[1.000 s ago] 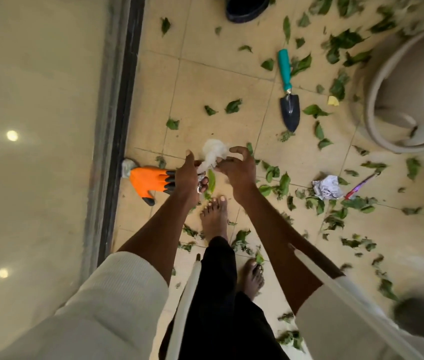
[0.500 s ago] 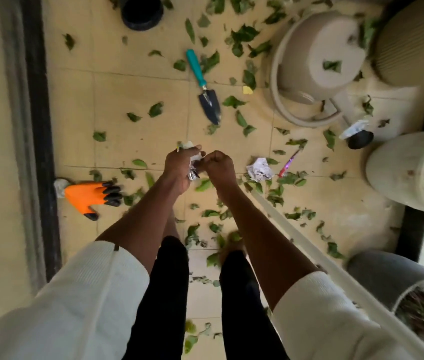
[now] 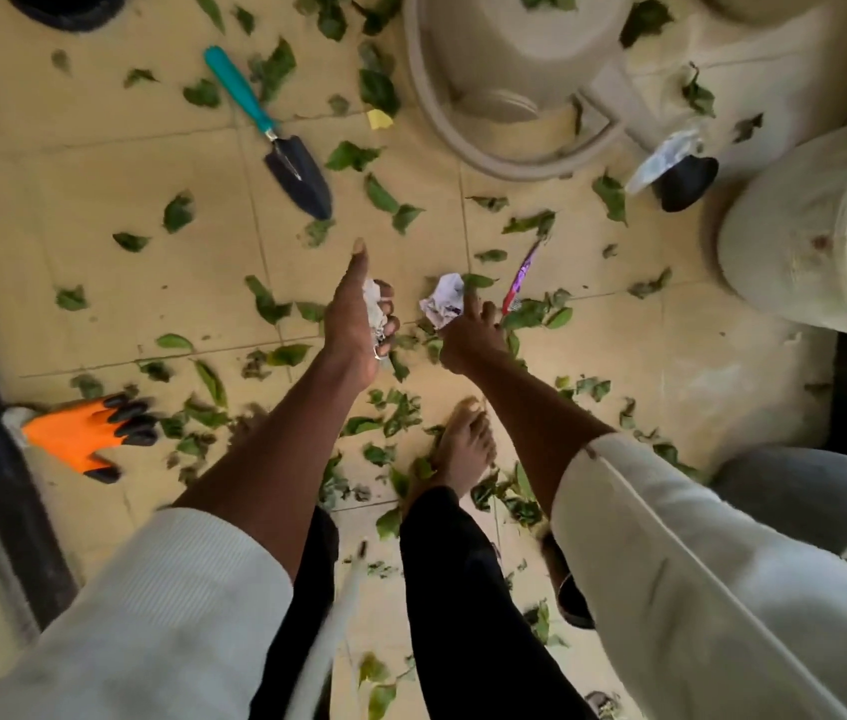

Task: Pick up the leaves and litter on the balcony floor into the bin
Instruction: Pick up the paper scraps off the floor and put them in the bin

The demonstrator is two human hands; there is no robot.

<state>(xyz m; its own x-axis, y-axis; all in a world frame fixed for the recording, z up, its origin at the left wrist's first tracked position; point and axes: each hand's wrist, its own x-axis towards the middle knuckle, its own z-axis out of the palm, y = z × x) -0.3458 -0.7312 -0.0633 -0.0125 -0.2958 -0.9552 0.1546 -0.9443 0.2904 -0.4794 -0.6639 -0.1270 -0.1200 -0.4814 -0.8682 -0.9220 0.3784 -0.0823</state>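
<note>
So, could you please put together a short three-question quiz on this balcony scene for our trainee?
1. True or false: the left hand holds crumpled white litter.
2. Which lies nearest the right hand?
A. the trowel
B. the crumpled paper ball
C. the orange glove
3. Fill in: the trowel's handle is ____ in colour.

Key:
1. True; its fingers curl round the litter.
2. B; the right fingers reach right at the paper ball, though the frame does not show a closed grip.
3. Teal.
</note>
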